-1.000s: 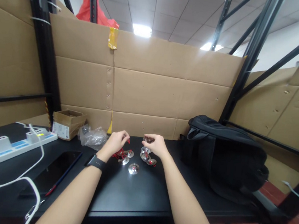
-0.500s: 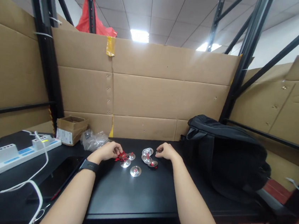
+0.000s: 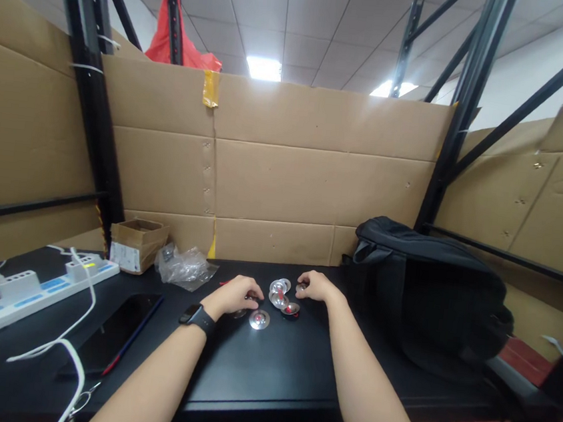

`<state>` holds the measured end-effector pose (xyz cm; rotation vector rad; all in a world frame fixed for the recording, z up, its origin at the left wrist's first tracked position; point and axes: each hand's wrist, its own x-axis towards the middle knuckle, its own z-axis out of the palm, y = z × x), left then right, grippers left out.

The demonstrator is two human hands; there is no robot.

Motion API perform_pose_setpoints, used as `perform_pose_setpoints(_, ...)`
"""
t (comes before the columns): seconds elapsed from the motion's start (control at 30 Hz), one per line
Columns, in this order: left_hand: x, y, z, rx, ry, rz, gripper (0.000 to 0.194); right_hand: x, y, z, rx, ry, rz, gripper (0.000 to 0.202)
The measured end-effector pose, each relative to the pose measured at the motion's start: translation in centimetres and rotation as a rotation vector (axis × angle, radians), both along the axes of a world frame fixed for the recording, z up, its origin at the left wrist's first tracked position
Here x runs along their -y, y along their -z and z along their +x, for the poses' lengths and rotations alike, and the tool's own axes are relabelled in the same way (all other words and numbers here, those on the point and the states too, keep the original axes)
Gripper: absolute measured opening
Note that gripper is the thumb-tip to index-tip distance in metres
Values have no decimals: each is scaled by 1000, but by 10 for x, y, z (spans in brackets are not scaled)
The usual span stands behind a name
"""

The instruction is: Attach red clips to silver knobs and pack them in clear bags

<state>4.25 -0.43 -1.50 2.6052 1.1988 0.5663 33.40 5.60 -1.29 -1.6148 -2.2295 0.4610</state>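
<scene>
My left hand is closed at a small silver finger cymbal, most of it hidden under the fingers. A bit of red cord shows behind that hand, and another cymbal's edge peeks out below it. Just in front lies a single finger cymbal with a red centre. To the right, a small pile of finger cymbals overlaps on the black table; one at its near side has red cord under it. Beside the pile, my right hand pinches a finger cymbal at its fingertips.
A black backpack stands at the right. On the left are a white power strip with cables, a dark phone, a small cardboard box and a crumpled clear plastic bag. Cardboard panels close off the back.
My left hand has moved right and slightly nearer, from the red-corded cymbals on the left to beside the middle ones. My right hand stays almost where it was.
</scene>
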Motion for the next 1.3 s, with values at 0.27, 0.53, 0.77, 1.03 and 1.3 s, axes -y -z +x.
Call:
perform_pose_setpoints(0.27, -3, 3, -9, -30, -327, 36, 11, 3, -3, -2, 6, 5, -4, 52)
perform_pose_setpoints(0.53, 2, -5, -3, 155, -327, 110, 11, 13, -17, -14, -176, -31, 267, 36)
perform_pose_setpoints(0.77, 18, -21, 20, 560, -185, 180, 13, 40, -21, -81, -624, -423, 250, 54)
perform_pose_setpoints(1.03, 17, -23, 28, 897, -233, 175, 15, 48, -24, -97, -977, -395, 126, 51)
perform_pose_setpoints(1.3, 8, -8, 45, 949, -55, -87, 29, 55, -28, -104, -1090, -289, 261, 42)
